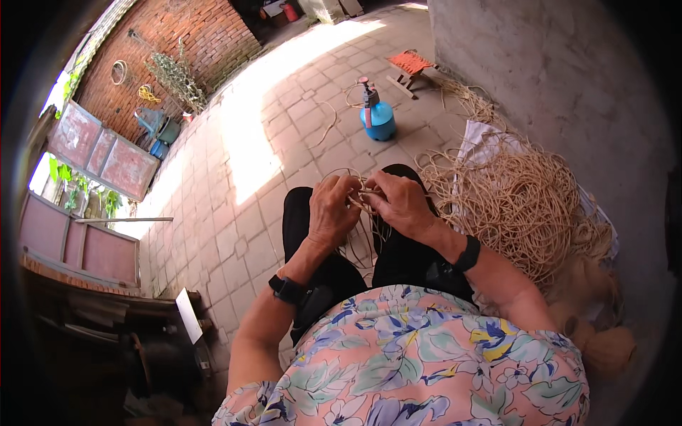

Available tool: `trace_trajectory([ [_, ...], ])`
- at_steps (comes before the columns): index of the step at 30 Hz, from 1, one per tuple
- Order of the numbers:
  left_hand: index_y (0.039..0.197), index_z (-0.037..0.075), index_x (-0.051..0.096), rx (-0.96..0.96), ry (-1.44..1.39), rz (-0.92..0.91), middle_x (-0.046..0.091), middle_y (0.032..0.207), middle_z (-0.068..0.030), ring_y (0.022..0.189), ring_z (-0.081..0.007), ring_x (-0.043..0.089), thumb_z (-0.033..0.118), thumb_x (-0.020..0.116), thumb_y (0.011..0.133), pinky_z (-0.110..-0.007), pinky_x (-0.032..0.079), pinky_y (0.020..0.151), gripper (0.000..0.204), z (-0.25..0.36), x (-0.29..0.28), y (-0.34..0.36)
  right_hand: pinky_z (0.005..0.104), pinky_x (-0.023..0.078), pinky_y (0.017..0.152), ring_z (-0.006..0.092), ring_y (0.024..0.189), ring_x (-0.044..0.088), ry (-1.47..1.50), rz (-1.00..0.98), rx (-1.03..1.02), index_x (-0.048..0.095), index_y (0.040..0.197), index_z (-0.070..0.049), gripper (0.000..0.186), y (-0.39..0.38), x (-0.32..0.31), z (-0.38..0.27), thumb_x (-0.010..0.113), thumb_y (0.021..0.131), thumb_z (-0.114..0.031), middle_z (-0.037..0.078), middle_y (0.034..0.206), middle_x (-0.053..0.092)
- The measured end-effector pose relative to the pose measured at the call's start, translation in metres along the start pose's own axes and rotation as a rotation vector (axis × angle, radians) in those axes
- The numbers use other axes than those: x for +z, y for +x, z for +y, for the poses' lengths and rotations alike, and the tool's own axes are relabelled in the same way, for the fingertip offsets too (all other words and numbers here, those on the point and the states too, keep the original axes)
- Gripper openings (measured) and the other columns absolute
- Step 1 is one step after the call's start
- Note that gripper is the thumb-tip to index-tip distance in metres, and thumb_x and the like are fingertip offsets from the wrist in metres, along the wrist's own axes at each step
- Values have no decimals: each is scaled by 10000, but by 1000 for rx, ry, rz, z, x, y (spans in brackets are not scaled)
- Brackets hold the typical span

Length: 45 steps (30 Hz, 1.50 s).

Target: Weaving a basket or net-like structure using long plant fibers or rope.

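Note:
Above my knees, my left hand (334, 208) and my right hand (402, 204) meet, fingers closed on tan cord (364, 204). Its strands pass between both sets of fingertips, and a few loose ones hang down between my legs. How the strands cross at the fingertips is too small to make out. To the right of my right hand lies a big tangled heap of the same tan cord (522, 206), spread over a white cloth (486, 139).
A blue pump sprayer (378, 122) stands on the paved floor (298, 128) ahead. Behind it is a low stool with an orange woven seat (410, 62). A grey wall (568, 78) rises on the right. Dark machinery (153, 348) stands at the lower left, near reddish panels (105, 150).

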State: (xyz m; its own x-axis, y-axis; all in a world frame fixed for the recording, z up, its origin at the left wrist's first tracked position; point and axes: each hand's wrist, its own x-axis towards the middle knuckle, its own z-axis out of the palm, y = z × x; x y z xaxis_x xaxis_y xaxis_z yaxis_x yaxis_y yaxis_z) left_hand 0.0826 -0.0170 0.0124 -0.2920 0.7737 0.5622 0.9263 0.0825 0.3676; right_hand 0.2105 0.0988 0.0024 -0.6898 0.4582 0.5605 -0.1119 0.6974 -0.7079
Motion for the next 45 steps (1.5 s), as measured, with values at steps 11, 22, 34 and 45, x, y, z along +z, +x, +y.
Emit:
trace_trajectory([
  [11,1010,68,579,-15,-153,-121,661,827,-108,718,-256,657,23,691,779,-332,511,639,261,-2,-25,3,397,508,593,327,676,646,-78,101,-117,556,811,-49,131,-2,17,0,684,784,-63,123,737,620],
  [22,1035,47,565,-124,-219,-188,670,855,-145,801,-312,688,1,647,774,-367,539,704,277,1,-32,4,418,508,614,356,707,645,67,0,-40,540,843,-19,156,-2,0,-1,678,796,-76,150,738,616],
  [34,1085,57,568,-163,-229,-208,692,886,-110,759,-217,671,45,679,824,-310,514,683,284,-2,-32,7,382,487,595,313,641,612,226,-53,43,572,847,6,121,9,14,9,676,795,-28,122,722,602],
  [45,1133,70,542,-195,-283,-330,722,983,-168,919,-318,706,-5,568,765,-384,539,791,377,-1,-35,14,355,509,567,281,655,657,92,-221,-260,645,852,-26,81,-43,-29,10,680,791,-66,108,730,646],
])
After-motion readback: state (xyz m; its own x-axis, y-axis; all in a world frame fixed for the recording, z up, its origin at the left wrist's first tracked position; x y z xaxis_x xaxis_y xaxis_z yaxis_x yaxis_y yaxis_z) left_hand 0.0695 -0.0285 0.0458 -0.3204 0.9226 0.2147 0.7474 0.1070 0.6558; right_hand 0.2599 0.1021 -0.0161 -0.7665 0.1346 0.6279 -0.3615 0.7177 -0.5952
